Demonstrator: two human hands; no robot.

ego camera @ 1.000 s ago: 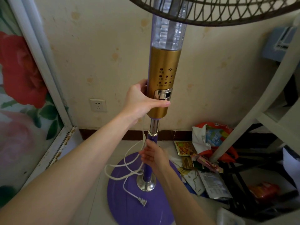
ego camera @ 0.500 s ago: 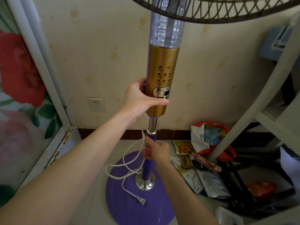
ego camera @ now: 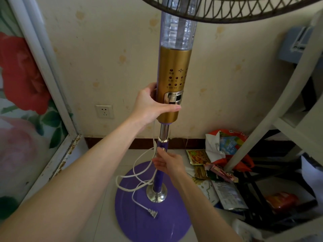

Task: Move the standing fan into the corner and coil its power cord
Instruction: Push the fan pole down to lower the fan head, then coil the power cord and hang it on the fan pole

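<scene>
One fan [ego camera: 173, 81], one cord [ego camera: 138, 179]. Left hand [ego camera: 150, 105] wrapped the column; right hand [ego camera: 167, 163] pinched cord at pole. Litter [ego camera: 220, 165] lay right of base.

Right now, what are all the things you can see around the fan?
Fan pole: one, gold and purple, centre, upright.
Fan base: one, purple, on the floor.
Cord: one, white, looped loosely beside the pole.
Plug: one, white, lying on the base.
Wall socket: one, white, low on the wall.
Snack packets: several, mixed colours, floor at right.
Left hand: grips the gold part.
Right hand: on the purple pole, at the cord.
</scene>
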